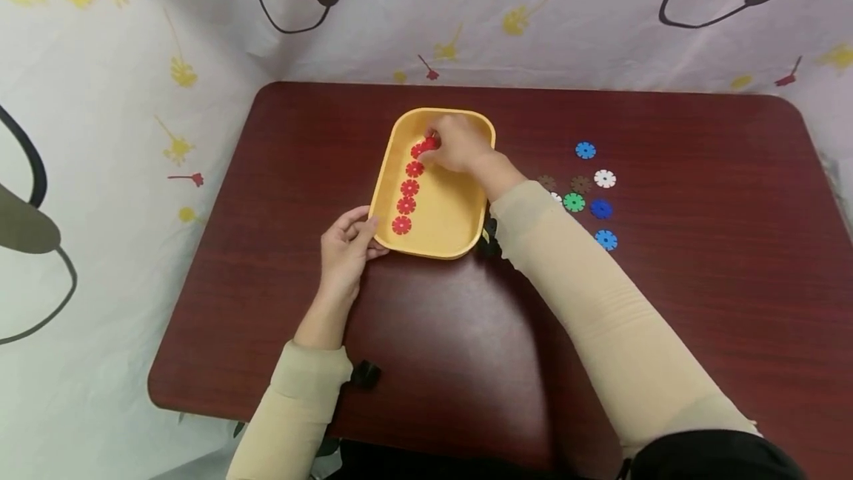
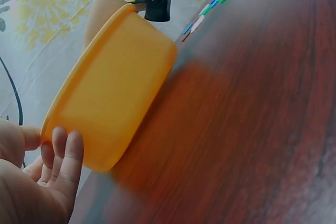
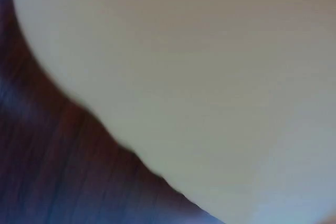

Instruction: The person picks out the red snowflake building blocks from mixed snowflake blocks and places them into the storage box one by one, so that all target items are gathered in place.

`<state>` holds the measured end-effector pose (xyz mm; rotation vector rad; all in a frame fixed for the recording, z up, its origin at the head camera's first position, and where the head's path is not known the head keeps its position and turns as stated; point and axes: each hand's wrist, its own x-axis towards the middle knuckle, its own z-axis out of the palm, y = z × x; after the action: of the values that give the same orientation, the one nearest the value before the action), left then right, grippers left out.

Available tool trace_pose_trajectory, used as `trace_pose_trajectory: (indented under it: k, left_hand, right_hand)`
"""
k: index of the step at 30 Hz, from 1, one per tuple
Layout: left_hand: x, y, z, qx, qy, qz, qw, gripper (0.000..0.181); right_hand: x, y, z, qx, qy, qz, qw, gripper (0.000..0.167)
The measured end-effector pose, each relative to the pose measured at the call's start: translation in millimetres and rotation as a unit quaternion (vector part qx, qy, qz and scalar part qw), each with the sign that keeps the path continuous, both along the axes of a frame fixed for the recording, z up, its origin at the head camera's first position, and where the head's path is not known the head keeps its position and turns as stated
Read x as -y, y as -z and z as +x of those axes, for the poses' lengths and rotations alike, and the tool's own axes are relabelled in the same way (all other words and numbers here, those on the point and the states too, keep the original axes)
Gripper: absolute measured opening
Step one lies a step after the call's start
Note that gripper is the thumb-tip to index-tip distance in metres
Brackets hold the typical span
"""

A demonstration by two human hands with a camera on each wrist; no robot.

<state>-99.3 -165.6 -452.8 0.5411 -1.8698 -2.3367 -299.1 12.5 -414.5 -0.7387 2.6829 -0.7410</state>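
Note:
A yellow plastic tray (image 1: 449,206) sits on the table, its left side lined with a column of several red notched discs (image 1: 409,187). At the near left corner my left hand (image 1: 343,254) grips the rim, thumb above and fingers below. The left wrist view shows the tray's outer wall (image 2: 115,87) with the fingers of the left hand (image 2: 50,182) against it. Inside the tray's far end, my right hand (image 1: 460,143) pinches a red disc (image 1: 429,143) at the top of the column; its fingertips partly hide that disc. A beige sleeve (image 3: 184,77) fills most of the right wrist view.
Loose discs lie right of the tray on the dark red table (image 1: 700,243): green (image 1: 574,202), white (image 1: 605,178), brown (image 1: 581,184) and several blue ones (image 1: 601,208). The right forearm passes over part of this group. Patterned cloth (image 1: 566,35) hangs behind the table.

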Motion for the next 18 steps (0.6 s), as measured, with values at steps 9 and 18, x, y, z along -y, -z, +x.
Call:
trace_pose_trajectory:
  k: [9,18]
  left_hand:
    - [-6.2,-3.4,1.7,-0.008,-0.016,-0.005,0.9998,0.026]
    - [-8.6,-3.2,4.7,-0.014,-0.039,-0.004,0.9991,0.023]
  right_hand:
    - [-4.0,6.5,-4.6,-0.004,0.016,-0.004,0.9999,0.03]
    - [3.5,2.7,0.8,-0.01,0.016,0.003,0.9998,0.028]
